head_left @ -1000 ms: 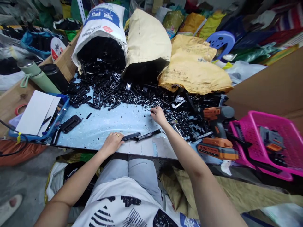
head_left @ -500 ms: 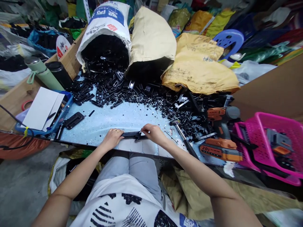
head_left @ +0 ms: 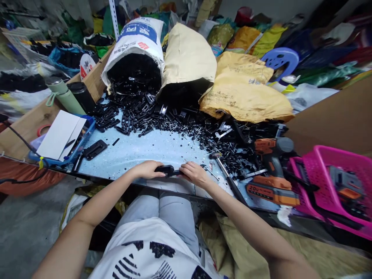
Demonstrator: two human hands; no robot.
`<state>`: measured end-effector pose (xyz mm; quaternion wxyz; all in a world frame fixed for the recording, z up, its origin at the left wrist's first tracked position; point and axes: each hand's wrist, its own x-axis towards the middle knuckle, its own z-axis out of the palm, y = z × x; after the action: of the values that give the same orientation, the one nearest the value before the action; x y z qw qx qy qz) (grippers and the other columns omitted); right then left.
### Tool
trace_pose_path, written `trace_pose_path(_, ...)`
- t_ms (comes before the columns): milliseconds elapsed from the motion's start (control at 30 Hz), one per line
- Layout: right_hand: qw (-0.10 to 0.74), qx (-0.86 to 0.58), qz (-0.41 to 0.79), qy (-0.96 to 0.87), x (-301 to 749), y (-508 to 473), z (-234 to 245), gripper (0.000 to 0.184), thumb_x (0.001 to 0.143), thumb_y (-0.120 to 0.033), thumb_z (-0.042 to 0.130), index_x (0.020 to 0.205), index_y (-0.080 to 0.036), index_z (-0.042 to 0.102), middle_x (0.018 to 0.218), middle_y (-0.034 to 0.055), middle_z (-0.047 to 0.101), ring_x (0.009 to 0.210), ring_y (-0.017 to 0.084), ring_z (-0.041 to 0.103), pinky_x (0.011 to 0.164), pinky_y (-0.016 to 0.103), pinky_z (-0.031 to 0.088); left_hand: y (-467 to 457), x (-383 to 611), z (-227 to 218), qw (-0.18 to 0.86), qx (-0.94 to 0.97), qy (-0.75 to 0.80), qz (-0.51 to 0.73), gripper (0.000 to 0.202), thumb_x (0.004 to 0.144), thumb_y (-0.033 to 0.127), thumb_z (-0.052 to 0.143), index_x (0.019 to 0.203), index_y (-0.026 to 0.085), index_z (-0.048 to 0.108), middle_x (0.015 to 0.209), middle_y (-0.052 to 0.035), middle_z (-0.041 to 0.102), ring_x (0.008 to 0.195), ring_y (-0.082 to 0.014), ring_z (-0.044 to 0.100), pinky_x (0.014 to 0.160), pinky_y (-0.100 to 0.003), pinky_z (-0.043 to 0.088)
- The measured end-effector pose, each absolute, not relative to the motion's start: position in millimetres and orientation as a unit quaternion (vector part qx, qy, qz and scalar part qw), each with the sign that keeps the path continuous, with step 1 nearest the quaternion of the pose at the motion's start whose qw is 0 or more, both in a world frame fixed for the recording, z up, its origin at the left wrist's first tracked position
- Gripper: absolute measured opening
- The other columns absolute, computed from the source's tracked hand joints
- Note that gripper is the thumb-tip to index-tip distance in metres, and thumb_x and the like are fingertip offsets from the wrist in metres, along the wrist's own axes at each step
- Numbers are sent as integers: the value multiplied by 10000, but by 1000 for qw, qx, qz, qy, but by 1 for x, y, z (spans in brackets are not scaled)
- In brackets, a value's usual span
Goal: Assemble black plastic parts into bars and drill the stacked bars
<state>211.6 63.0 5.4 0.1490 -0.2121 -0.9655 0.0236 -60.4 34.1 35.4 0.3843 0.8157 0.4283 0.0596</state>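
Observation:
Between my hands, just above the front edge of the blue speckled worktop [head_left: 130, 149], is a long black part [head_left: 166, 169] with a wider left end. My left hand [head_left: 148, 169] is closed on that wide end, thumb below and fingers above. The narrower right end sits in the closed fingers of my right hand [head_left: 194, 172]. What exact kind of part it is I cannot make out. Just right of my right hand lies a thin metal rod [head_left: 211, 172], and beyond it a hammer [head_left: 228, 176] with a black grip.
Small black parts and pins [head_left: 186, 130] are heaped along the back, before a white sack [head_left: 135, 48], a beige sack [head_left: 188, 54] and a yellow sack [head_left: 247, 93]. An orange cordless drill [head_left: 273, 170] and pink basket [head_left: 322, 186] stand right; a blue tray [head_left: 91, 126] stands left.
The black part has turned in my hands and now shows a wider, rounded left end. My left hand has shifted right, and my right fingers have wrapped round the other end. The view has tilted up slightly.

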Motion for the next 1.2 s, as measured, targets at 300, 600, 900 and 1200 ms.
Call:
trace_pose_path(300, 291, -248, -130, -915, 167, 57, 65, 303, 886, -422, 501, 942, -146, 613, 914, 98, 661, 813, 180, 567, 787, 335, 374, 0, -35, 47, 427, 640, 541, 338, 549, 748, 306, 626, 1256, 177, 461, 1218, -83, 575, 1122, -246, 537, 975, -358, 396)
trace_pose_path(600, 314, -417, 30, -853, 135, 54, 68, 391, 906, -503, 399, 982, -170, 590, 927, 105, 639, 732, 180, 579, 600, 286, 401, -10, -32, 63, 303, 594, 598, 445, 641, 746, 203, 609, 1348, 181, 390, 1303, -116, 505, 1192, -265, 486, 1034, -405, 358)
trace_pose_path(900, 361, -387, 290, -797, 121, 59, 64, 428, 921, -511, 337, 962, -174, 598, 818, 69, 641, 654, 157, 587, 617, 300, 478, -12, -35, 62, 321, 566, 577, 494, 683, 744, 178, 614, 1376, 200, 355, 1371, -104, 435, 1286, -250, 385, 1094, -409, 282)
trace_pose_path(1200, 360, -340, 35, -868, 124, 65, 53, 392, 929, -439, 360, 1146, -202, 585, 1050, 111, 632, 867, 204, 598, 745, 331, 457, -9, -36, 57, 335, 526, 580, 525, 705, 718, 175, 650, 1365, 186, 372, 1381, -107, 435, 1291, -256, 385, 1106, -413, 279)
